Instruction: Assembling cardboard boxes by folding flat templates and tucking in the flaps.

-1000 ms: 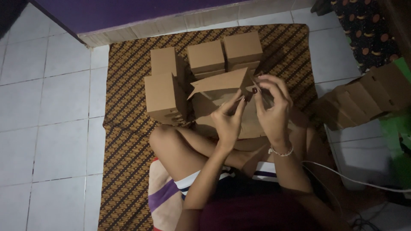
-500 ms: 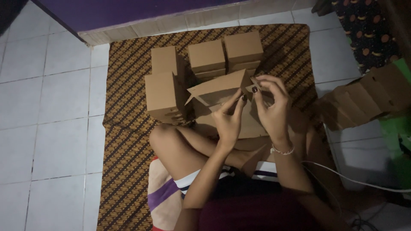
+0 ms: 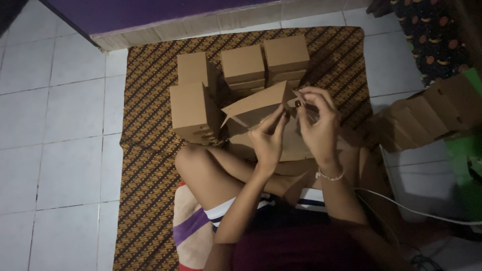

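Over patterned mat point(image 3: 150, 165) we fold, left hand point(image 3: 268, 143) and right hand point(image 3: 319, 125) pinching cardboard flap point(image 3: 258, 104); next, tuck it squarely.

Right end of the flat brown cardboard box blank point(image 3: 256, 104) is covered by the fingers of both hands; fold state there cannot be told. Its lower part is hidden behind the left hand point(image 3: 268, 140) and right hand point(image 3: 319, 125). Row of folded brown cardboard pieces point(image 3: 427, 118) at right: dim, count unclear. Dark patterned cloth point(image 3: 432, 35) cut by the top edge. Thin white cable point(image 3: 401, 208) runs off the right edge. Lower stacked brown boxes point(image 3: 193, 108) are mostly hidden by the upper ones.
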